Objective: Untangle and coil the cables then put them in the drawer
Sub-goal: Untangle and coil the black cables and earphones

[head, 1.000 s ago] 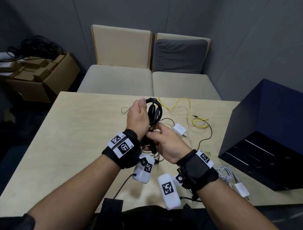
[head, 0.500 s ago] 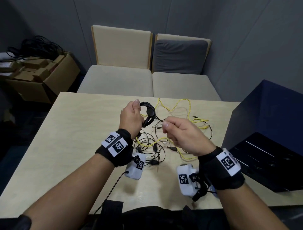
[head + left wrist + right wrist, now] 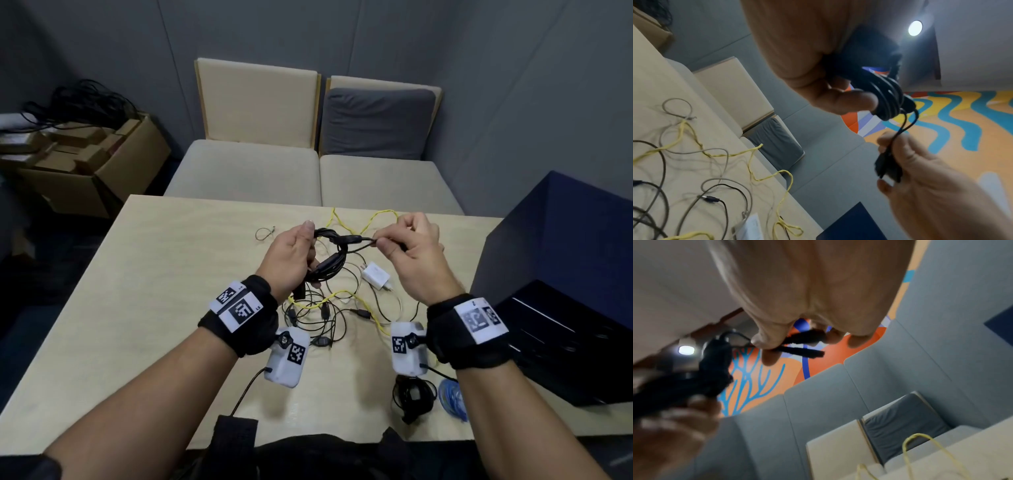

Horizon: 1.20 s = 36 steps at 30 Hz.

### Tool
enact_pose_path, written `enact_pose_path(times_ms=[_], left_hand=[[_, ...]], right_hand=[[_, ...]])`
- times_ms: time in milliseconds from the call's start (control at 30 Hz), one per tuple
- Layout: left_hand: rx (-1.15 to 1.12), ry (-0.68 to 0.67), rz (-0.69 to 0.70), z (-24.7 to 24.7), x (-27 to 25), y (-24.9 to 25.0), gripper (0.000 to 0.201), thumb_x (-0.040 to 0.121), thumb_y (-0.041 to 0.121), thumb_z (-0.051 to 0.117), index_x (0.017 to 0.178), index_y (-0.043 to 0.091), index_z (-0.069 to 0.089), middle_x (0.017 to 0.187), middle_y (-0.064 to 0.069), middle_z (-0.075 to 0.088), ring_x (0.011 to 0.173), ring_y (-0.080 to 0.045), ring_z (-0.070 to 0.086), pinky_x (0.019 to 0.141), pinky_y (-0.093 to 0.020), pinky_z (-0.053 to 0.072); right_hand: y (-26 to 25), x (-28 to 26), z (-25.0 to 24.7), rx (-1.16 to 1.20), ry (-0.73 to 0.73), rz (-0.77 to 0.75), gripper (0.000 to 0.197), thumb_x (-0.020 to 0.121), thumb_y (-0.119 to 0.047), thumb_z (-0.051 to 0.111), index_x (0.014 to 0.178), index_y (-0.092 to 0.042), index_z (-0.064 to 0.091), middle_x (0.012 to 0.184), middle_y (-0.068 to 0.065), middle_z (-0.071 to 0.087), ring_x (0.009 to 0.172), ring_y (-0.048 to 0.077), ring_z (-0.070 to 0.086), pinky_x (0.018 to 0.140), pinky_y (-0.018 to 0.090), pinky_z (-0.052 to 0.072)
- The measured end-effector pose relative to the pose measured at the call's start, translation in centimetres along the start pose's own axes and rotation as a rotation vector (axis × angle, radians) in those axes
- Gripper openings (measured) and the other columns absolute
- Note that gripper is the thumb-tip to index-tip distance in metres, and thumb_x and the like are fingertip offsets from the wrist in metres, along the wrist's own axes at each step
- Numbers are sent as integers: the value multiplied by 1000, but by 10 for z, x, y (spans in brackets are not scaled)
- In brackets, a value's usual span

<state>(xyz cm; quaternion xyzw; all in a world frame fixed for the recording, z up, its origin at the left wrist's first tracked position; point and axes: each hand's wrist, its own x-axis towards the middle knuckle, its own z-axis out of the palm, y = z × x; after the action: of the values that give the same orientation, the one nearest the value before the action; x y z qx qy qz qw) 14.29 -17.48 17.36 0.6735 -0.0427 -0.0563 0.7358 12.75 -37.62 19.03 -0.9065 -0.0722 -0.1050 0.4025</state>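
We hold a black cable [image 3: 334,255] above the table's [image 3: 137,308] middle — our left hand [image 3: 291,260] grips its coil, our right hand [image 3: 409,246] pinches the free end. Two coiled cables [image 3: 412,397] lie near the front edge; a yellow-and-black tangle [image 3: 329,308] remains, uncoiled. The navy drawer unit [image 3: 561,291] stands at the right edge — beige seats [image 3: 308,178] beyond.

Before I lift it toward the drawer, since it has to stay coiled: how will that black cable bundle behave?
Probably floppy: the black cable bundle keeps its loops only where the left hand grips it. Its free end, pinched by the right hand, would likely dangle and unwind if released. It looks light.
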Motion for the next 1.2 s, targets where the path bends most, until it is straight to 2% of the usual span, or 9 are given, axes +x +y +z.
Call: enact_pose_path(times_ms=[133, 233, 333, 500, 667, 767, 867, 967, 1200], left_hand=[[3, 23, 0, 3, 1, 1, 39, 104, 32, 28, 71, 13, 36, 59, 0, 25, 40, -6, 32, 38, -25, 40], [-30, 53, -10, 7, 2, 1, 38, 104, 33, 28, 74, 12, 37, 58, 0, 26, 40, -6, 34, 36, -25, 43], [-46, 131, 11, 9, 5, 2, 38, 104, 32, 29, 73, 12, 38, 56, 3, 29, 39, -6, 37, 42, -29, 45], [8, 327, 51, 4, 8, -2, 39, 104, 30, 29, 70, 15, 39, 55, 4, 34, 44, -10, 44, 46, -23, 36], [37, 447, 54, 7, 10, -5, 38, 103, 32, 32, 70, 16, 41, 55, 3, 36, 44, -9, 38, 44, -23, 34], [5, 398, 82, 4, 9, 1, 26, 102, 33, 39, 79, 19, 44, 55, 3, 35, 44, -11, 35, 44, -25, 34], [-25, 219, 114, -5, 7, 6, 12, 95, 32, 51, 90, 22, 47, 51, 8, 37, 41, -8, 33, 42, -24, 37], [-36, 74, 105, -8, 5, 4, 10, 92, 13, 59, 93, 19, 51, 51, 12, 45, 42, -8, 39, 46, -25, 42], [-693, -17, 9, -2, 2, 13, 16, 89, 9, 53, 101, 18, 46, 57, 5, 45, 48, -7, 43, 57, -23, 45]], right_hand=[[6, -5, 19, -55, -39, 3, 9, 92, -24, 61, 89, -28, 69, 87, -14, 49, 98, 19, 41, 89, 48, 36], [5, -8, 33, -159, -8, 16, 8, 91, -25, 63, 85, -25, 69, 91, -12, 49, 95, 17, 39, 80, 34, 27], [2, -9, 41, 15, -63, -5, 8, 90, -14, 64, 88, -9, 71, 84, -1, 50, 82, 12, 48, 74, 23, 34], [-2, -18, 40, 118, -228, 45, 12, 91, -16, 63, 80, -22, 65, 73, -12, 56, 68, 8, 51, 67, 24, 39], [-23, -33, 31, 444, -435, 84, 12, 90, -18, 53, 81, -14, 59, 67, -8, 59, 57, 10, 42, 51, 17, 34], [-35, -35, 19, 585, -421, 94, 12, 88, -20, 50, 83, -12, 58, 65, -5, 55, 55, 9, 40, 47, 15, 32], [-33, -30, 3, 711, -275, 158, 11, 86, -21, 49, 83, -12, 56, 63, -4, 53, 46, 4, 37, 37, 13, 25], [-31, -24, -9, 811, -169, 236, 12, 92, -17, 50, 82, -13, 54, 63, -4, 51, 45, 5, 32, 36, 13, 18], [-24, -20, -9, 935, -123, 385, 24, 101, -9, 38, 80, -10, 50, 68, 3, 47, 47, 6, 35, 32, 14, 23]])
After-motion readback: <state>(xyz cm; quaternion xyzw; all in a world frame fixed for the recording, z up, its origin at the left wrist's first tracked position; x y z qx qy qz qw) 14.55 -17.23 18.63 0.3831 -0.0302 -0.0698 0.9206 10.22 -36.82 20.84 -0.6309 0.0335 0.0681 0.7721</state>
